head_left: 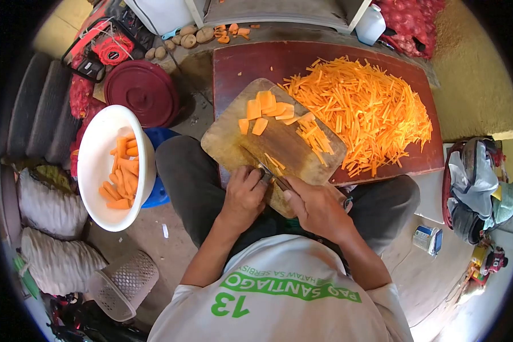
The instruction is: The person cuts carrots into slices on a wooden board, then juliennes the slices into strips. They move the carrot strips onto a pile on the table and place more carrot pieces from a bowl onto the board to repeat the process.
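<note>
My right hand [316, 206] is wrapped round the handle of a knife [271, 174], whose blade lies low over the near part of a wooden cutting board [228, 137]. Right beside the blade, my left hand [247, 191] has its fingers curled and pressed together; what is under them is hidden. A few thin carrot sticks [275, 162] lie just past the blade. Farther up the board are several flat carrot slices [258, 126] and a small bunch of cut sticks [315, 138]. A large heap of orange carrot strips [370, 108] covers the right of the red table [239, 60].
At the left stands a white basin [85, 165] with peeled carrots [128, 176], near a dark red lidded tub [139, 94]. A plastic basket [128, 285] and sacks [51, 205] are at lower left. A small can [427, 239] stands on the floor at right.
</note>
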Tool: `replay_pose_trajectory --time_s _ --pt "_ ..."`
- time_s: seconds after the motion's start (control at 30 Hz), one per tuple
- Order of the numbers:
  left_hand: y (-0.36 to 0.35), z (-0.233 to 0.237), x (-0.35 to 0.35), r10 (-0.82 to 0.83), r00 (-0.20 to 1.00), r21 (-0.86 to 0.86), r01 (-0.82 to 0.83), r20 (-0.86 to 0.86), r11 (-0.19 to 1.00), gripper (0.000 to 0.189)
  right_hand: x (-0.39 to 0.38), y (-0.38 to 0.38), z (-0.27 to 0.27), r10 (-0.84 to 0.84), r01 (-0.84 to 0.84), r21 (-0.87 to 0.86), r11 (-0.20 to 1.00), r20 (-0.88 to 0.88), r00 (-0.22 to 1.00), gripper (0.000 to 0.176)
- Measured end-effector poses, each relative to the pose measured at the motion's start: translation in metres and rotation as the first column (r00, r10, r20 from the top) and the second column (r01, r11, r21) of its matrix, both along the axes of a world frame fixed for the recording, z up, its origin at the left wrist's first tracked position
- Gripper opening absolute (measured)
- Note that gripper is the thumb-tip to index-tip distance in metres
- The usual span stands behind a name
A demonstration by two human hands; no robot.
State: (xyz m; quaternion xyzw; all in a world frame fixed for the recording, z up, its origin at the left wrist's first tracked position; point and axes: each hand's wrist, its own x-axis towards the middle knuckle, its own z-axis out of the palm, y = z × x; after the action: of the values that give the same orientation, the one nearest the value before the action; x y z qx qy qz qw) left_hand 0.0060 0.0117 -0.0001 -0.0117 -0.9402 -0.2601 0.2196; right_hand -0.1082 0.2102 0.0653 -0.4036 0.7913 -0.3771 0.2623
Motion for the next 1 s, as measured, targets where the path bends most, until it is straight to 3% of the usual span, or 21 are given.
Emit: replay_pose_trajectory --time_s 0.13,0.23,0.33,0.53,0.63,0.73,0.83,0.93,1.0 --pt "-0.002 -0.004 0.0 0.021 0.999 -0.029 -0.022 -0.045 0.999 0.036 0.007 0.02 0.017 0.009 -0.005 -0.059 0.998 0.055 0.998 0.034" --pt "-0.001 -0.002 0.0 0.033 0.998 -0.063 -0.037 -0.062 0.997 0.038 0.014 0.032 0.029 -0.045 0.035 0.081 0.996 0.126 0.991 0.033" --pt "0.0 -0.006 -0.003 0.04 0.997 -0.041 -0.043 -0.073 0.998 0.038 0.009 0.013 0.003 -0.036 0.035 -0.043 0.998 -0.023 0.999 0.032" --pt "0.0 0.0 -0.004 0.059 0.995 -0.025 -0.062 -0.081 0.998 0.034 0.007 0.015 0.025 -0.007 0.014 -0.062 0.998 0.117 0.993 0.032" --pt "0.0 0.001 -0.003 0.056 0.996 0.017 -0.055 -0.073 0.998 0.03 0.016 0.028 0.026 -0.045 0.035 0.089 0.995 0.114 0.993 0.032" --pt "-0.002 -0.004 -0.003 0.044 0.998 -0.013 -0.044 -0.051 0.999 0.027 0.014 0.008 -0.004 -0.022 0.016 -0.112 0.994 -0.055 0.998 0.034" --pt "0.0 0.002 -0.005 0.052 0.996 -0.042 -0.055 -0.071 0.998 0.026 -0.002 -0.007 0.007 0.036 -0.041 0.057 0.998 0.085 0.996 0.037" --pt "0.001 0.0 -0.004 0.065 0.995 -0.064 -0.07 -0.075 0.995 0.027 0.006 0.007 0.022 -0.011 0.016 -0.058 0.998 0.087 0.996 0.035" --pt "0.003 -0.001 -0.004 0.075 0.994 -0.068 -0.081 -0.083 0.994 0.026 0.011 0.021 0.026 -0.025 0.025 0.0 1.0 0.126 0.992 0.033"
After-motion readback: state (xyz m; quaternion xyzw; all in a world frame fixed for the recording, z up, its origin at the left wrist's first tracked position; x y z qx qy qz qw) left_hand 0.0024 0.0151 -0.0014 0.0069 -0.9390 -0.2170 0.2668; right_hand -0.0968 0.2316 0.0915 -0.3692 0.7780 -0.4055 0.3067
